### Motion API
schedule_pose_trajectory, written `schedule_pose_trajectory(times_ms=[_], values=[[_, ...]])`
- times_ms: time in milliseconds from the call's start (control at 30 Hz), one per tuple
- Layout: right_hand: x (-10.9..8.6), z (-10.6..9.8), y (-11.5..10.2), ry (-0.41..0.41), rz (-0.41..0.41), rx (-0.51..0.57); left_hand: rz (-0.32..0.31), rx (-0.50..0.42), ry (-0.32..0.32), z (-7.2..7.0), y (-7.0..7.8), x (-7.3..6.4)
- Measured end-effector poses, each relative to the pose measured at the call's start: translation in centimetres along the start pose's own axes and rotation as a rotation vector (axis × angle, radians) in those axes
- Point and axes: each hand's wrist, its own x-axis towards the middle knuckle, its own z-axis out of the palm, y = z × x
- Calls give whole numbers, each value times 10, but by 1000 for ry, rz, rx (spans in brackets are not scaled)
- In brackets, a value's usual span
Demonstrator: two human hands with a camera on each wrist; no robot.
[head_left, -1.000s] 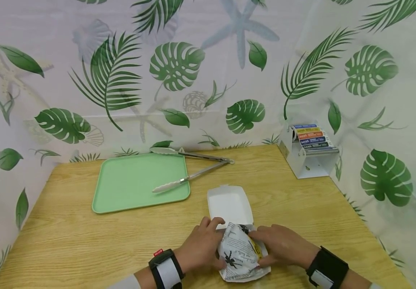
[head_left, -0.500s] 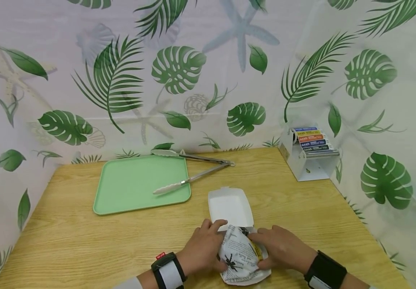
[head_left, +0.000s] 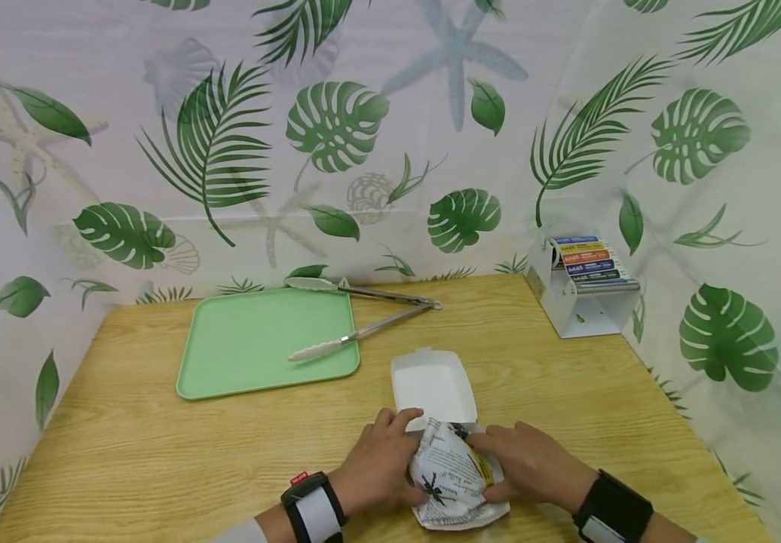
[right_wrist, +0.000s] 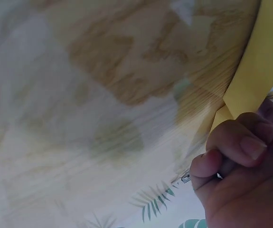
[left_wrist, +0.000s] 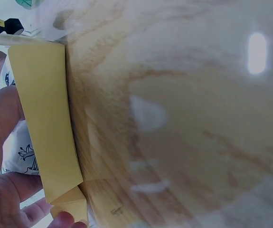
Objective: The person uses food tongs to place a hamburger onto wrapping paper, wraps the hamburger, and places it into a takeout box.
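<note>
Between both hands (head_left: 377, 467), printed wrapper (head_left: 450, 475), long axis toward open box (head_left: 433, 386).

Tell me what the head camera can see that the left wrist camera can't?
Only the head view shows the green tray, the tongs lying partly across it, the white label dispenser, the leaf-print curtain, and the right hand. Only the left wrist view shows the box's yellow outer wall up close. Both show the left hand holding the printed paper wrapper in the open box on the wooden table.
</note>
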Motion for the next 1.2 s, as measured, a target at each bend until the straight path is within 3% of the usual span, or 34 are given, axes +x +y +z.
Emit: schedule_pose_trajectory(times_ms=[233,433,567,667,833,1000,1200], values=[[-3,-3,3,-111,57,265,-9,-24,-49,-8,-5,-3],[-9,-18,13,-193,28,416,4,-106,-92,-14,-14,-8],[-9,-32,23,-158,-19,468,25,-160,-73,-20,-23,-9],[-2,-42,30,-62,-39,466,29,-244,-31,-27,-31,-9],[19,-49,37,24,113,530,-67,-379,59,-32,-44,3],[39,-39,36,-3,314,707,-183,-523,40,-26,-52,20],[53,-32,33,12,363,771,-191,-616,34,-23,-52,29]])
